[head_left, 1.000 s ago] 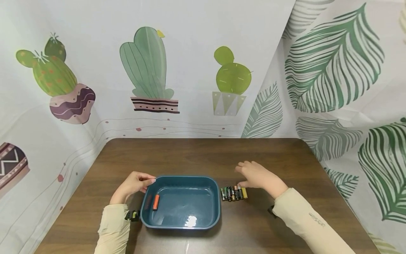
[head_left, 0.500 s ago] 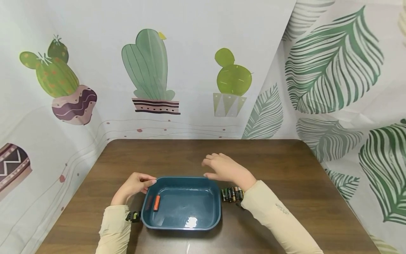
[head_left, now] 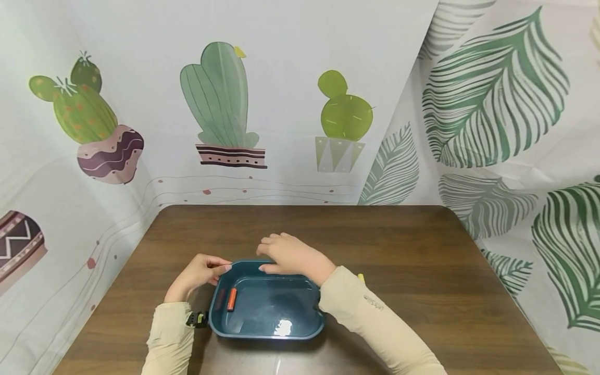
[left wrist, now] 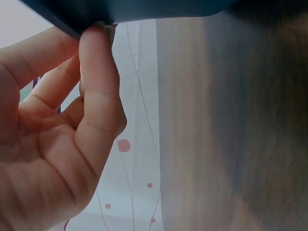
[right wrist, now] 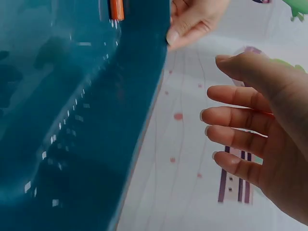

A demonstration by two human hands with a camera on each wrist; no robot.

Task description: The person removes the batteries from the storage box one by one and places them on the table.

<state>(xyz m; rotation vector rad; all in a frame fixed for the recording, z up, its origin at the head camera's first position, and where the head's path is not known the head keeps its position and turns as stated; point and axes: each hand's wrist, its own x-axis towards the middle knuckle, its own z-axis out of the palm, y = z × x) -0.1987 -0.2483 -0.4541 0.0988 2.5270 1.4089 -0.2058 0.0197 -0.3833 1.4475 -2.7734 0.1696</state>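
A dark teal rectangular dish stands on the table in the head view. My left hand pinches its far-left corner between thumb and fingers; the left wrist view shows this grip close up. Inside the dish, near its left wall, lies one orange battery, whose end also shows in the right wrist view. My right hand hovers at the dish's far rim with nothing in it. In the right wrist view its fingers are spread and gently bent, apart from the dish.
The brown wooden table reaches back to a printed cloth backdrop. A yellow battery peeks out behind my right sleeve, which hides the other batteries right of the dish.
My right hand has moved left from beside the row of batteries to the dish's far rim, its sleeve now covering most of that row. The left hand and dish stay put.
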